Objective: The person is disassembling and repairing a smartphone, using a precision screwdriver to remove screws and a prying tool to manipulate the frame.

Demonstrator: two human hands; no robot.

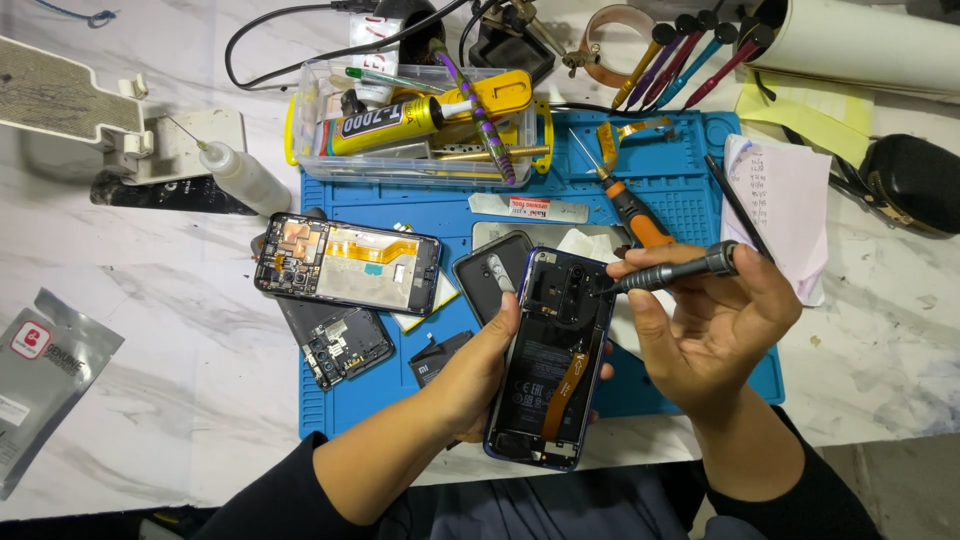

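A white marble-patterned desk (180,330) carries a blue repair mat (690,190) crowded with phone parts and tools. Over the near edge of the mat, the left hand (480,375) is clamped around the left side of an opened smartphone (548,355), its back cover off so the black battery and an orange flex cable show. The right hand (705,320) is closed on a grey precision screwdriver (672,271), held almost level, its tip touching the phone's upper part near the camera area. Just behind the hands lies an orange-handled screwdriver (630,212). To the left on the mat rest a second stripped phone frame (347,264) and a dark circuit board (345,345). Further back stands a clear plastic box (420,125) with a yellow glue tube, and beside it a small squeeze bottle (240,175).
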